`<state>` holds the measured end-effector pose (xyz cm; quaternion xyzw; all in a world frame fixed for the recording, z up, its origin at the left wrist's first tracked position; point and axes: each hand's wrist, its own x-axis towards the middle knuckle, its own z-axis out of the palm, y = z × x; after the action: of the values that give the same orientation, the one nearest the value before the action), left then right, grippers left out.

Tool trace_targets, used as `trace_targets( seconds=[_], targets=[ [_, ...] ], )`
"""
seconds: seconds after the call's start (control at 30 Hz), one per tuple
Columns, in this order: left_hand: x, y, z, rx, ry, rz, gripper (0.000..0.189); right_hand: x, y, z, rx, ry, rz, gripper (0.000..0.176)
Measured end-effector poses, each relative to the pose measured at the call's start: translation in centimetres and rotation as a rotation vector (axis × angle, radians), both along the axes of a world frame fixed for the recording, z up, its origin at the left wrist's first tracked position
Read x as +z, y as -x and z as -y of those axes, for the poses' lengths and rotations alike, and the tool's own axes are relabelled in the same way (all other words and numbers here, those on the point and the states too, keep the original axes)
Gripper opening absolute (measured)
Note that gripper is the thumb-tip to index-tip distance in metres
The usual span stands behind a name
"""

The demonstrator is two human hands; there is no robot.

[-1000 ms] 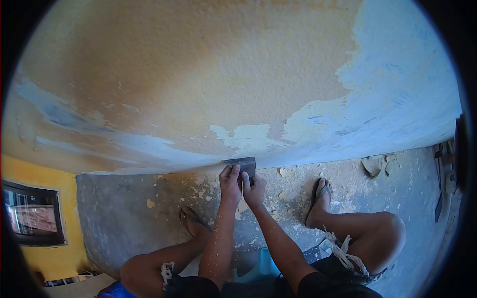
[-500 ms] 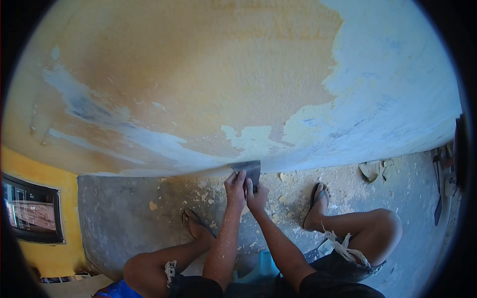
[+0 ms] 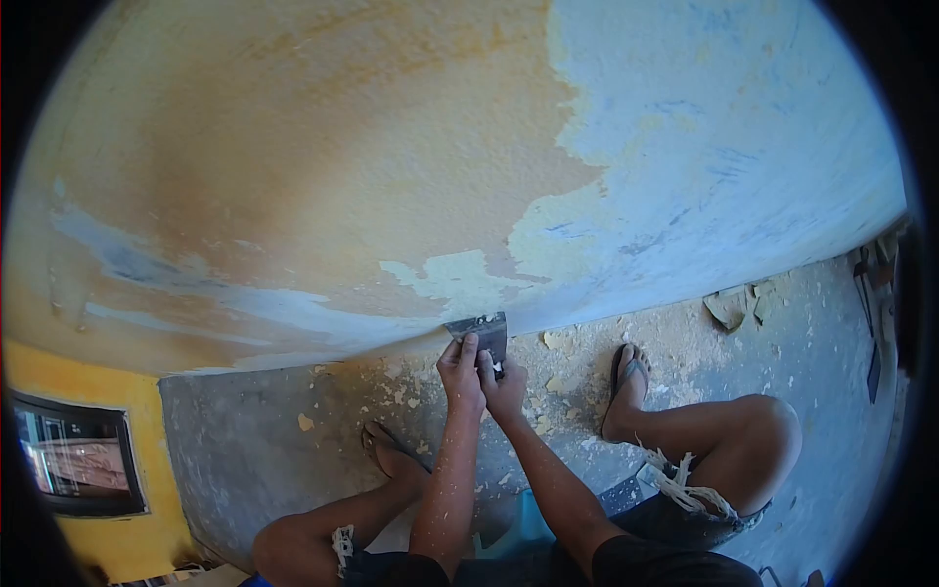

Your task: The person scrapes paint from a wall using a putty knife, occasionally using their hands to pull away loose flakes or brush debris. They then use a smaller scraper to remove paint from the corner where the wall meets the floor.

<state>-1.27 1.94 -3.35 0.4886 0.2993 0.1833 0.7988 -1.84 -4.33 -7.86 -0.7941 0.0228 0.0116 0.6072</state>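
Note:
Both my hands grip a dark, flat scraper (image 3: 481,335) whose wide edge is at the foot of the wall (image 3: 391,176). The left thumb lies on the blade, with the fingers of my left hand (image 3: 460,372) closed at its left side. At the handle, my right hand (image 3: 504,386) is wrapped round from the right. Small pale flakes lie on the blade. Tan paint covers much of the wall, with bare whitish-blue areas at the right and along the bottom.
Paint chips are scattered over the grey floor (image 3: 323,460) around my sandalled feet. Larger peeled pieces (image 3: 729,308) lie by the wall at the right. A blue-green object (image 3: 523,528) is between my legs. A dark-framed panel (image 3: 78,455) is on the yellow wall at the left.
The view has shifted and turned slightly, so the wall's patches appear further left. Pale flakes now show on the scraper blade. Both hands keep their hold.

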Motion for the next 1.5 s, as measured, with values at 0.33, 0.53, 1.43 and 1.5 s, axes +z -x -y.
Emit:
trace_targets(
  seconds=[0.33, 0.53, 1.43, 1.5],
  targets=[
    [6.1, -2.0, 0.0, -0.005, 0.133, 0.229, 0.019, 6.5, -4.8, 1.2, 0.078, 0.040, 0.367, 0.040],
    [9.0, -2.0, 0.7, 0.046, -0.052, 0.252, 0.017, 8.7, -3.5, 0.2, 0.016, -0.104, 0.288, 0.039],
    [12.4, -2.9, 2.9, 0.070, -0.117, 0.265, 0.018, 13.0, -4.1, 2.3, -0.019, -0.044, 0.207, 0.048],
    [9.4, -3.0, 3.2, 0.040, -0.096, 0.246, 0.019, 9.9, -4.3, 2.6, -0.034, -0.021, 0.240, 0.047]
  ],
)
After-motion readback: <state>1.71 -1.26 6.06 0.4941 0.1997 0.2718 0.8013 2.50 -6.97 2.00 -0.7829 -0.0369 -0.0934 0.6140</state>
